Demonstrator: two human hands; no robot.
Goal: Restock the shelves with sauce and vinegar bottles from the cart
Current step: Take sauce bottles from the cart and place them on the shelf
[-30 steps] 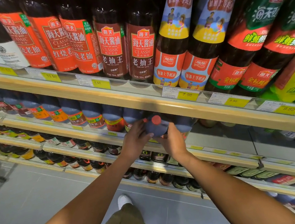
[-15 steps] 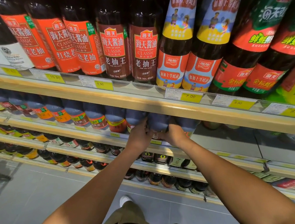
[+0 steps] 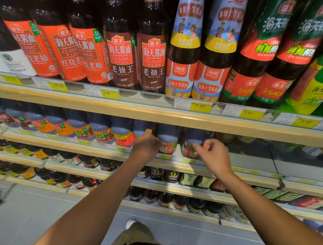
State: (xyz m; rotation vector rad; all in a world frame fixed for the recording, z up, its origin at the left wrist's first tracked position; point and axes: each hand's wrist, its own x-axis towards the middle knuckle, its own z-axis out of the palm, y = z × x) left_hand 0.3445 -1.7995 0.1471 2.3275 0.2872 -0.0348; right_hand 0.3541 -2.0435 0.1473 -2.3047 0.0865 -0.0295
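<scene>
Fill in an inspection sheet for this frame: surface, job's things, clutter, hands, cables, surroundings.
Surface: second shelf with a wooden front edge, stocked on the left, bare on the right.
Job's things: dark sauce bottle upright at the end of the row; another bottle stands to its right.
Clutter: nothing seen.
Hands: left hand against the dark sauce bottle's left side; right hand apart from the bottles, fingers loosely curled, holding nothing.
Cables: nothing seen.
Surroundings: top shelf bottles, yellow price tags, lower shelves, grey floor; no cart in view.
</scene>
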